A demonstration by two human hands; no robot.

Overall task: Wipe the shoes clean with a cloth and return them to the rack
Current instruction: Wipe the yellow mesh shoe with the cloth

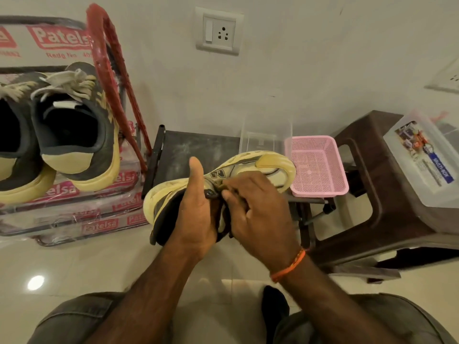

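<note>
Sneaker point(248, 167), yellow-soled, is held sole-up above the floor: left hand point(196, 214) grips its heel, thumb raised, while right hand point(258, 209) curls its fingers point(231, 194) onto the midsole. Two matching shoes point(74, 125) sit on the rack point(109, 45) at left.

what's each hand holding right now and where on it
The left hand grips the shoe, sole up, around its heel end, thumb raised. The right hand pinches something small at the shoe's middle; whether it is the cloth cannot be told.
</note>
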